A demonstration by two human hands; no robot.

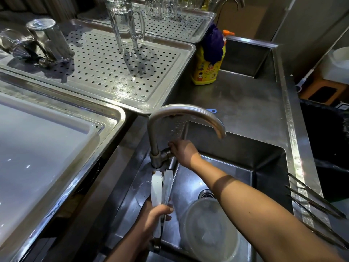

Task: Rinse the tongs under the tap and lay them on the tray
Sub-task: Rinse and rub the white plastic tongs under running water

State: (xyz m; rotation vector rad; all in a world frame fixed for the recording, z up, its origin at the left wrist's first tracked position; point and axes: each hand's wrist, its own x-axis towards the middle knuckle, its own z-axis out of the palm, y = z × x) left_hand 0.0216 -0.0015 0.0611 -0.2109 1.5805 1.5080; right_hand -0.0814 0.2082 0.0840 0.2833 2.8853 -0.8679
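My left hand [154, 214] grips metal tongs [161, 190] around their middle, at the left side of the sink, arms pointing up toward the tap's base. My right hand [184, 152] reaches across the basin and holds the handle at the base of the curved steel tap [186, 110]. No water shows at the spout [221, 134]. The perforated steel tray [117, 72] lies behind the tap on the counter, with a glass mug [128, 25] and upturned glasses [50, 39] on it.
A clear plastic bowl [209, 229] sits in the steel sink [264, 167] by the drain [206, 193]. A yellow detergent bottle [206, 69] stands behind. A second tray [170, 27] holds glasses farther back. A white-lidded basin [37, 140] is at left. Metal rods [317, 201] lie at right.
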